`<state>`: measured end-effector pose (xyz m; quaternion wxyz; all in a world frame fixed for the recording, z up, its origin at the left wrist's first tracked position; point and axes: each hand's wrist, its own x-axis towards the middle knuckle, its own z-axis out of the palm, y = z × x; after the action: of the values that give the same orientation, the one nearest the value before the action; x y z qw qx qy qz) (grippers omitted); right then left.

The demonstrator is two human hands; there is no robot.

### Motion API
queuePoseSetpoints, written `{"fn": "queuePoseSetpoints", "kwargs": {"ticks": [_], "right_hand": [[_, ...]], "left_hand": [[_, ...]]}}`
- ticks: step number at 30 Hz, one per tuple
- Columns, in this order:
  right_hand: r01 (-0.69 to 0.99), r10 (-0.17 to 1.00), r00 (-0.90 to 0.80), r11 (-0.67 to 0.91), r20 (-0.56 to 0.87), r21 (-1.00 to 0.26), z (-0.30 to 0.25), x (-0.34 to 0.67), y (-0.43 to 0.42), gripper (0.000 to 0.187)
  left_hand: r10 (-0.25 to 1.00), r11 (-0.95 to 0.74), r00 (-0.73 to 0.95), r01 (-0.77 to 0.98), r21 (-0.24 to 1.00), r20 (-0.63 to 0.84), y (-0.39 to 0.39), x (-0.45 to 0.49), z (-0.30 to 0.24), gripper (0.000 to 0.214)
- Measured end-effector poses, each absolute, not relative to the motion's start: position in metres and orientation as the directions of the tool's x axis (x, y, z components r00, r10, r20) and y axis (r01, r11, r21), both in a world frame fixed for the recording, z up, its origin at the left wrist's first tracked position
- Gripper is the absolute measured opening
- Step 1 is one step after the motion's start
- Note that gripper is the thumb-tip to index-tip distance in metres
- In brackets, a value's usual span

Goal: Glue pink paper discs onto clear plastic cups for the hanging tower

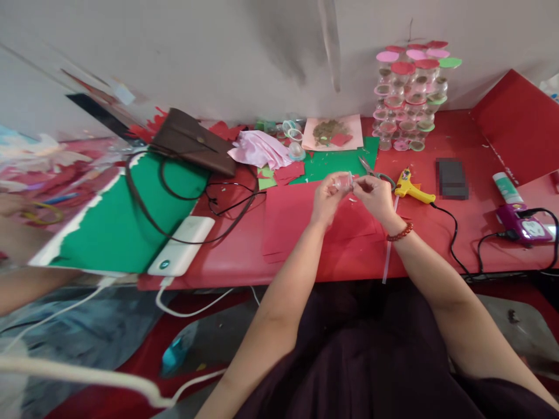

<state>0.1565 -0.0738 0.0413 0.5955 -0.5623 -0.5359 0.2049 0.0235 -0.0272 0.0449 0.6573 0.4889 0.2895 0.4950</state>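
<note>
My left hand [328, 196] is closed round a small clear plastic cup [343, 181], held above red paper sheets [288, 224]. Beside it, my right hand [373, 198] has its fingers pinched together near the cup's rim; whatever lies between them is too small to make out. A red bead bracelet [399, 232] circles the right wrist. Just past that hand lie scissors [371, 170], partly hidden by the fingers. To its right a yellow glue gun [413, 187] rests on the red tabletop, with a clear glue stick [386, 262] sticking out toward me.
Small cups with coloured discs form a stacked structure [406, 99] at the back. Pink paper [312, 135] bears dried brownish bits. Leftward are a brown bag [192, 142], glasses [236, 201], a white power bank [182, 244] and another person's arm [26, 291]. A purple power adapter [524, 224] sits right.
</note>
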Motion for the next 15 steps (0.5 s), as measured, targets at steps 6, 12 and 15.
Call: {"fn": "queuePoseSetpoints", "kwargs": {"ticks": [6, 12, 15], "right_hand": [[0.237, 0.844, 0.398, 0.283, 0.359, -0.929, 0.0386, 0.1486, -0.0732, 0.018], [0.070, 0.889, 0.375, 0.255, 0.262, -0.964, 0.0386, 0.1467, -0.0712, 0.023], [-0.007, 0.906, 0.349, 0.259, 0.241, -0.966, 0.0377, 0.1456, -0.0702, 0.027]], "left_hand": [[0.908, 0.143, 0.415, -0.428, 0.892, 0.053, -0.0283, 0.0231, 0.0446, 0.031], [0.883, 0.201, 0.468, -0.434, 0.878, 0.029, -0.0270, 0.0217, 0.0438, 0.030], [0.869, 0.219, 0.493, -0.453, 0.864, 0.039, -0.0247, 0.0218, 0.0388, 0.031]]}}
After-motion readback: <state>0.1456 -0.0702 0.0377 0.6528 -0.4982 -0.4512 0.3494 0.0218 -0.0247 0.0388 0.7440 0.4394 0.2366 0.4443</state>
